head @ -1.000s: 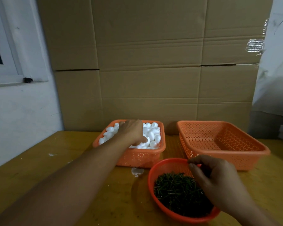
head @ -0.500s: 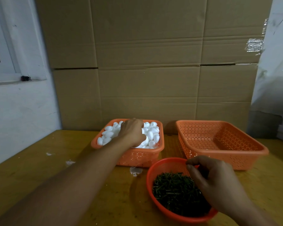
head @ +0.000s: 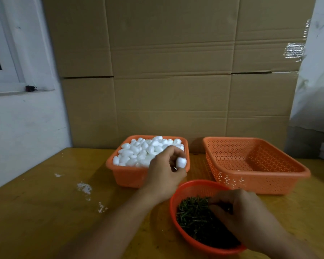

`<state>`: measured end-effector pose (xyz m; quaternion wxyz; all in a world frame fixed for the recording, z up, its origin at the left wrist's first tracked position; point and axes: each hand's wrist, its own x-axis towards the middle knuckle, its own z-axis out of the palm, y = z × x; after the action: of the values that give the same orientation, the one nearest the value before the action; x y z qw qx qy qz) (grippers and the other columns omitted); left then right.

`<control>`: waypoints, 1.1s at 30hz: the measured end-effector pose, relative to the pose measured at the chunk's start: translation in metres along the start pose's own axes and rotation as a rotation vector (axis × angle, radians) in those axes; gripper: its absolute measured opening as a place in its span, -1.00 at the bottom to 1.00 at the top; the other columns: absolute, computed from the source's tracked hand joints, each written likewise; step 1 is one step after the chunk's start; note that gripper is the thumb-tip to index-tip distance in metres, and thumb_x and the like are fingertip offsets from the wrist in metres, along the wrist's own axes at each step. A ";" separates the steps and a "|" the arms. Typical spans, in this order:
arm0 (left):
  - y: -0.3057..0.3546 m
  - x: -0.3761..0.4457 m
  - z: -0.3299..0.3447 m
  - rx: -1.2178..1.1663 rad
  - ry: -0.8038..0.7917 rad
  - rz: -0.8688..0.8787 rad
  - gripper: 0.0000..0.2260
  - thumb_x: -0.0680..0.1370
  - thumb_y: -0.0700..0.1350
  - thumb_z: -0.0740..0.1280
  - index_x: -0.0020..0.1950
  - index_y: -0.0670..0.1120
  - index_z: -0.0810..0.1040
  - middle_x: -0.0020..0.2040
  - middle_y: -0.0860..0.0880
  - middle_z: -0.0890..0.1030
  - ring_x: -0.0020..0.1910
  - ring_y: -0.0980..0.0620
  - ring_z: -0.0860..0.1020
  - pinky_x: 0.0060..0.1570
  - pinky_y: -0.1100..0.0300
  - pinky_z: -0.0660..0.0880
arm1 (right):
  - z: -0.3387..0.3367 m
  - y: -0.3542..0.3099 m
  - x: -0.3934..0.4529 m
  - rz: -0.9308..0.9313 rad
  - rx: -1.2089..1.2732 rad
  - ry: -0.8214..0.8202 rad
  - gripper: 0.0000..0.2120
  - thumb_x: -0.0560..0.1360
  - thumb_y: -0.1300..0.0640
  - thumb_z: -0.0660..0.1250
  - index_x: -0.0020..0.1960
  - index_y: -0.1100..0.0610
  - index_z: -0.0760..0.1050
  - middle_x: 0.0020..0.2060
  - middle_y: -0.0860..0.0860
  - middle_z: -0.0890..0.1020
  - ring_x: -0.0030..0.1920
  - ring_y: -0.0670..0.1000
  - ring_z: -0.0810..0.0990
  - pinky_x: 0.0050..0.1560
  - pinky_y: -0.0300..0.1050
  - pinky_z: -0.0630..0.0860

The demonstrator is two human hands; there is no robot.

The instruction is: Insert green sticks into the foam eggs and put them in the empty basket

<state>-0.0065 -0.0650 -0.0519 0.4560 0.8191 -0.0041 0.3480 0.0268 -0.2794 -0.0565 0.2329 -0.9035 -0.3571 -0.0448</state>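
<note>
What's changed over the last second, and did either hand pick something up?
The left hand has lifted out of the egg basket toward the person, now holding one foam egg. The right hand stayed in the round bowl, fingers working the green sticks. The empty basket hasn't moved.

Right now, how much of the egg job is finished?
Nothing is finished: the square orange basket on the right holds no eggs. The left hand holds one white foam egg, and the right hand reaches into the round red bowl of green sticks. The full orange basket of eggs remains.
</note>
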 end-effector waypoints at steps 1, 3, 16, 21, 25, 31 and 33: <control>0.000 -0.006 0.003 -0.057 -0.024 -0.016 -0.87 0.59 -0.25 0.35 0.01 -0.02 0.53 -0.21 -0.06 0.64 -0.22 -0.12 0.60 -0.19 -0.02 0.55 | 0.000 -0.001 0.000 -0.006 -0.040 -0.028 -0.88 0.51 -0.13 0.36 0.03 -0.23 0.62 -0.17 -0.24 0.68 -0.17 -0.17 0.65 -0.11 -0.11 0.63; 0.000 -0.016 0.006 -0.122 -0.076 -0.041 -0.83 0.62 -0.21 0.31 0.04 0.08 0.46 -0.20 -0.16 0.60 -0.22 -0.25 0.56 -0.26 -0.04 0.51 | 0.001 -0.003 -0.001 -0.020 -0.118 -0.092 -0.79 0.51 -0.23 0.31 0.10 -0.24 0.57 -0.07 -0.22 0.65 -0.09 -0.16 0.63 -0.05 -0.13 0.62; -0.002 -0.031 0.011 -0.175 -0.354 -0.109 -0.70 0.51 -0.30 0.38 0.06 0.10 0.55 0.04 -0.24 0.59 -0.01 -0.29 0.60 -0.07 -0.16 0.56 | 0.005 -0.010 -0.001 0.017 -0.165 -0.190 -0.84 0.51 -0.11 0.36 0.06 -0.13 0.61 -0.08 -0.17 0.63 -0.08 -0.15 0.62 -0.02 -0.09 0.63; -0.003 -0.030 0.014 -0.177 -0.341 -0.090 -0.76 0.57 -0.14 0.36 0.09 0.21 0.52 0.00 -0.02 0.64 -0.13 0.00 0.64 -0.21 0.14 0.56 | 0.007 -0.009 0.001 0.023 -0.156 -0.165 -0.85 0.54 -0.07 0.35 0.08 -0.16 0.63 -0.09 -0.15 0.66 -0.09 -0.14 0.63 -0.02 -0.10 0.63; -0.003 -0.030 0.014 -0.208 -0.308 -0.086 -0.88 0.65 0.00 0.28 0.14 0.20 0.49 -0.06 -0.03 0.67 -0.29 0.12 0.58 -0.26 0.22 0.49 | 0.009 -0.008 0.002 0.024 -0.123 -0.121 -0.86 0.54 -0.11 0.35 0.01 -0.11 0.64 -0.15 -0.10 0.67 -0.13 -0.12 0.64 -0.04 -0.07 0.62; 0.006 -0.029 0.013 -0.266 -0.270 -0.114 -0.90 0.69 0.05 0.22 0.07 0.07 0.49 -0.31 -0.03 0.61 -0.47 0.08 0.48 -0.40 0.26 0.42 | 0.009 -0.006 0.002 0.011 -0.069 0.005 -0.71 0.54 -0.22 0.31 -0.15 -0.02 0.60 -0.30 -0.05 0.63 -0.29 -0.09 0.61 -0.17 -0.06 0.61; 0.010 -0.030 0.012 -0.307 -0.275 -0.159 -0.82 0.69 0.07 0.22 0.07 -0.02 0.49 -0.36 -0.04 0.60 -0.51 0.08 0.44 -0.44 0.24 0.39 | 0.009 -0.006 0.002 -0.007 -0.080 0.062 -0.61 0.53 -0.28 0.27 -0.22 0.03 0.54 -0.36 -0.02 0.60 -0.35 -0.06 0.57 -0.21 -0.02 0.58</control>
<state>-0.0253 -0.0897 -0.0655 0.5965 0.7776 -0.0545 0.1910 0.0239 -0.2699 -0.0619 0.2072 -0.9090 -0.3507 -0.0879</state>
